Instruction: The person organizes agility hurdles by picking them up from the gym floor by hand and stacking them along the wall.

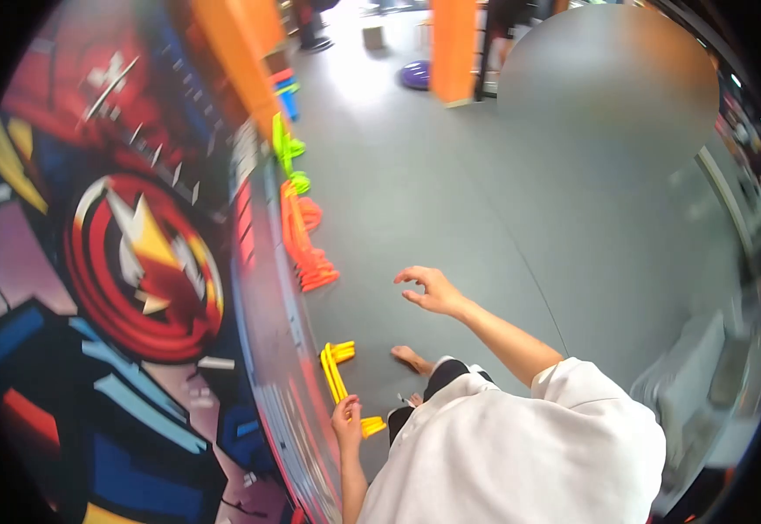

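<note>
My left hand (pixel 347 419) is low beside the wall, its fingers loosely bent and holding nothing that I can see. Behind it, a stack of yellow training hurdles (pixel 335 371) is on the floor along the wall; the hand covers part of it, and I cannot tell whether they touch. My right hand (pixel 433 290) reaches out over the grey floor, open, with bent fingers apart and nothing in them. Closest to it on the left are orange-red hurdles (pixel 315 266) by the wall.
A mural wall (pixel 144 262) runs along my left. Green gear (pixel 286 148) and blue gear (pixel 288 100) line its base farther on. Ahead are an orange pillar (pixel 453 52) and a purple balance dome (pixel 414 75). My bare foot (pixel 411 359) is on the grey floor (pixel 433 192).
</note>
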`<move>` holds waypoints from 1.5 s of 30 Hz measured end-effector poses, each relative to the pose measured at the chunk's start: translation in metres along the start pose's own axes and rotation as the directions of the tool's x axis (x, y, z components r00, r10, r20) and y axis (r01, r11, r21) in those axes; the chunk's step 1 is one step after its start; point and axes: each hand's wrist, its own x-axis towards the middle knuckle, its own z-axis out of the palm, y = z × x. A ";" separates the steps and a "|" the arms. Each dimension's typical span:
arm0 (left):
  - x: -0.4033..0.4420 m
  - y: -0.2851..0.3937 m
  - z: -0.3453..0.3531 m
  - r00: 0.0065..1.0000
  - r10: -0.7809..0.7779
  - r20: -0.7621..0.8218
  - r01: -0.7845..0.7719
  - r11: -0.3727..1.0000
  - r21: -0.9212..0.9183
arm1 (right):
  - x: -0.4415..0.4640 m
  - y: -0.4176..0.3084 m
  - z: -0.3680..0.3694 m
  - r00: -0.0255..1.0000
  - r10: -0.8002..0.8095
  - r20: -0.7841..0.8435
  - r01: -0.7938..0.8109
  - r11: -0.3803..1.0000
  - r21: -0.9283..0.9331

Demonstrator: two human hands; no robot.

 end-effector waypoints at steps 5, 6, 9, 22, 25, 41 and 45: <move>0.032 0.007 0.020 0.975 0.062 0.214 -0.106 0.974 0.202 | -0.142 0.016 -0.082 0.978 0.137 -0.160 -0.145 0.988 -0.043; 0.040 0.013 0.034 0.960 0.112 0.258 -0.159 0.972 0.171 | -0.174 0.026 -0.095 0.969 0.162 -0.185 -0.175 0.983 -0.056; 0.051 0.050 0.102 0.909 0.180 0.376 -0.231 0.968 0.095 | -0.265 0.059 -0.137 0.882 0.319 -0.346 -0.341 0.940 -0.001; -0.026 0.153 0.533 0.519 0.187 0.834 -0.447 0.891 0.078 | -0.500 0.175 -0.297 0.339 0.544 -0.767 -0.422 0.817 0.393; -0.051 0.170 0.600 0.434 0.158 0.887 -0.509 0.855 0.097 | -0.518 0.180 -0.336 0.326 0.520 -0.789 -0.396 0.833 0.386; 0.073 0.253 0.931 0.269 0.138 0.953 -0.618 0.784 0.061 | -0.483 0.287 -0.537 0.191 0.606 -0.772 -0.472 0.746 0.469; 0.091 0.332 1.041 0.181 0.239 0.954 -0.617 0.783 -0.079 | -0.449 0.314 -0.638 0.139 0.585 -0.799 -0.380 0.776 0.503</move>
